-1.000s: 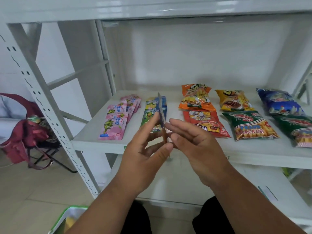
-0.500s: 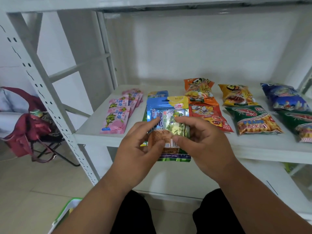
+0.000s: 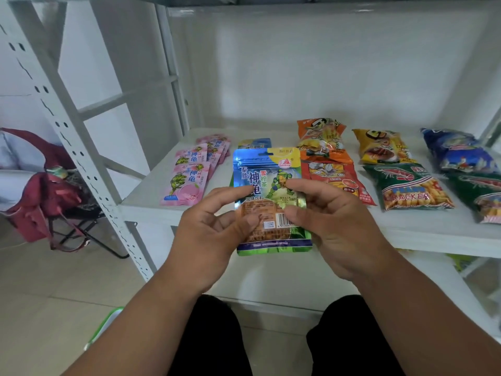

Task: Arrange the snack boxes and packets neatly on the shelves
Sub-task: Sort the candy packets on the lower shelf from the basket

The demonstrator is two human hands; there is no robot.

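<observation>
From my head camera, my left hand and right hand hold a blue and green packet between them, its printed face toward me, upright and raised in front of the shelf edge. My left fingers curl round the packet's left side with the thumb pressed on its lower front, and my right fingers curl round the right side with the thumb near the barcode. Just left of my left fingers, a row of pink packets lies flat on the shelf, overlapping toward the back. Behind the packet I hold, the top of another blue packet shows, lying on the shelf. Just right of my right fingers sits a red packet, with an orange bag behind it. Farther right lie a green cracker bag with a yellow bag behind it, then a blue bag and a second green bag at the frame edge. Well off to my left, beyond the shelf's white post, a dark red bag rests on a folding chair on the floor.
</observation>
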